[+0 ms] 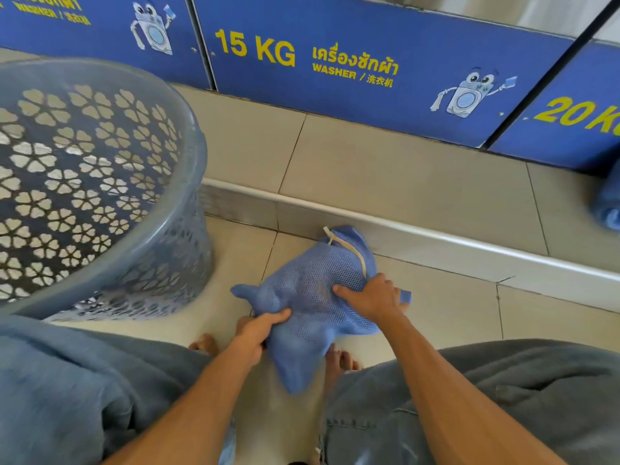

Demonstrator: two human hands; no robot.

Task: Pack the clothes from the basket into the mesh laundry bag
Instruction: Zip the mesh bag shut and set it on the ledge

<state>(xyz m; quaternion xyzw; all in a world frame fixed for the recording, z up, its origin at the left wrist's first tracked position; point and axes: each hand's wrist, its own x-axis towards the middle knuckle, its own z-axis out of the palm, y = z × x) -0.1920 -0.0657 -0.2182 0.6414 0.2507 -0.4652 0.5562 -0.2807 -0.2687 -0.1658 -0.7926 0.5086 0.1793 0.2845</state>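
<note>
A blue mesh laundry bag (313, 297) with a pale drawstring cord lies bunched on the tiled floor between my knees. My left hand (258, 330) grips its near left edge. My right hand (372, 297) presses down and clutches its right side, with a scrap of blue cloth showing past the fingers. The bag looks partly filled; its contents are hidden by the mesh. The grey-blue plastic basket (188, 203), with flower-shaped cut-outs, stands at the left; I see no clothes in the part of its inside that shows.
Blue washer panels (335, 62) marked 15 KG and 20 KG stand on a raised tiled step (385, 182) with a metal edge just behind the bag. A blue cloth bundle (607, 203) lies on the step at the far right. My bare feet sit under the bag.
</note>
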